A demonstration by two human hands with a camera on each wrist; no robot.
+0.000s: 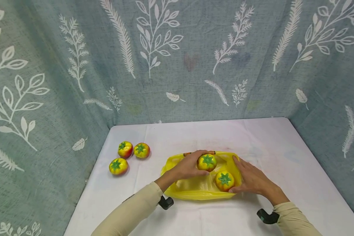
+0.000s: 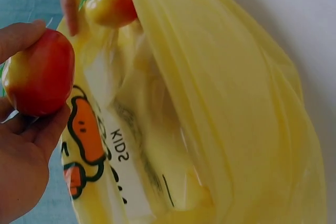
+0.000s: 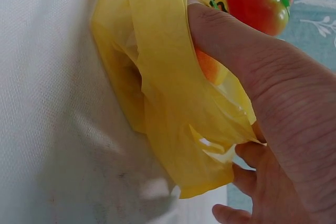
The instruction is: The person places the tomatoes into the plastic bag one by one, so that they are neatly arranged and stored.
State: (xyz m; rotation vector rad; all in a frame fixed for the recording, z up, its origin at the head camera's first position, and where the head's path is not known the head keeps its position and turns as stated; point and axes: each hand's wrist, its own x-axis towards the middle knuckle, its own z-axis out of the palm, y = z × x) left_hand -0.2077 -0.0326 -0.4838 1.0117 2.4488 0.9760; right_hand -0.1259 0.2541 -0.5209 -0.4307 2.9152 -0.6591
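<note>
My left hand (image 1: 190, 165) grips a red-and-yellow tomato (image 1: 207, 163) with a green star-shaped top, held over the open yellow plastic bag (image 1: 191, 195). In the left wrist view, thumb and fingers lie on opposite sides of that tomato (image 2: 42, 74). A second tomato (image 1: 225, 181) sits inside the bag at its right end. At that end my right hand (image 1: 253, 178) holds the bag's edge. The right wrist view shows its thumb at the opening and its fingers at the bag's far side, partly hidden by the plastic (image 3: 168, 93).
Three more tomatoes stand on the white-covered table (image 1: 129, 203) to the left: one at the back (image 1: 125, 149), one beside it (image 1: 142, 150) and one nearer (image 1: 118, 166). A grey-green curtain (image 1: 194, 91) with white leaf prints hangs behind and at both sides.
</note>
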